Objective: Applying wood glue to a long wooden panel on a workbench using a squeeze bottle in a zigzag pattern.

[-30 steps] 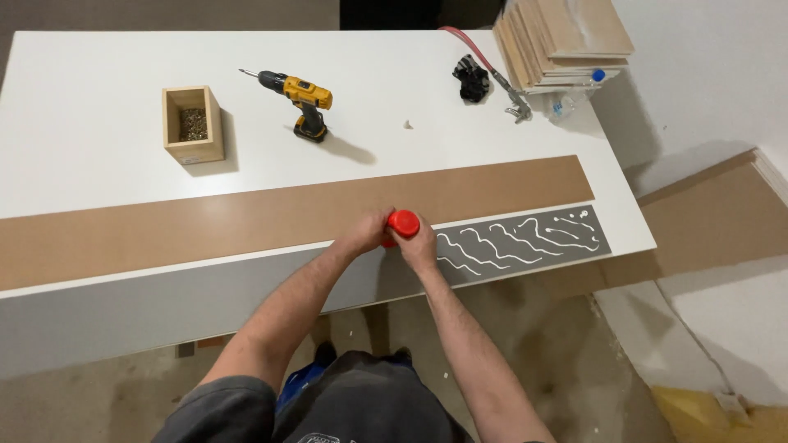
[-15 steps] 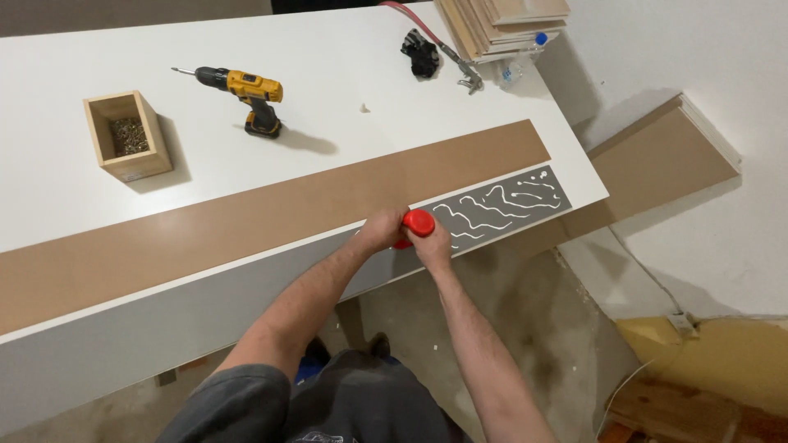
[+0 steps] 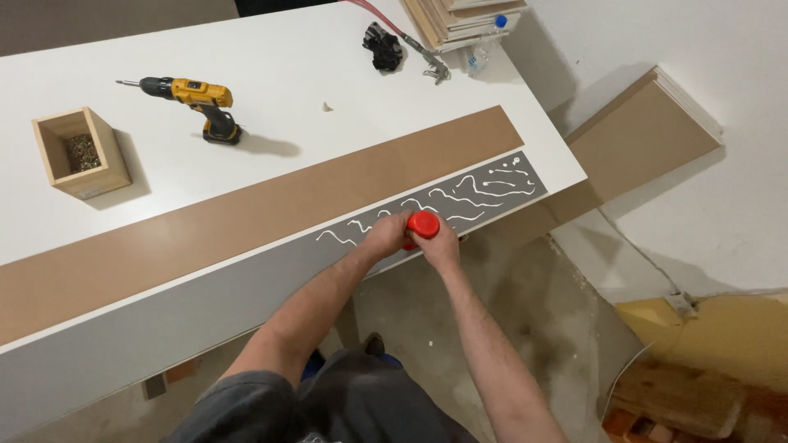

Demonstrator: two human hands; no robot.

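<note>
Both my hands grip a red glue bottle [image 3: 423, 224], held nozzle-down over a long grey strip [image 3: 246, 287] at the table's near edge. My left hand [image 3: 382, 236] wraps its left side, my right hand [image 3: 444, 244] its right side. White wavy glue lines [image 3: 476, 190] cover the grey strip from its right end up to the bottle. Behind the grey strip a long brown board [image 3: 246, 217] lies flat on the white table [image 3: 287, 139].
A yellow and black cordless drill [image 3: 197, 102] and a small wooden box of screws [image 3: 78, 152] sit at the back left. Black gloves [image 3: 382, 45], stacked boards [image 3: 460, 16] and a water bottle [image 3: 484, 49] are at the back right. Brown panels [image 3: 640, 139] lean against the wall on the right.
My hands and the red bottle have moved left along the grey strip, and the wavy glue line has grown leftwards. The camera view has shifted to the right.
</note>
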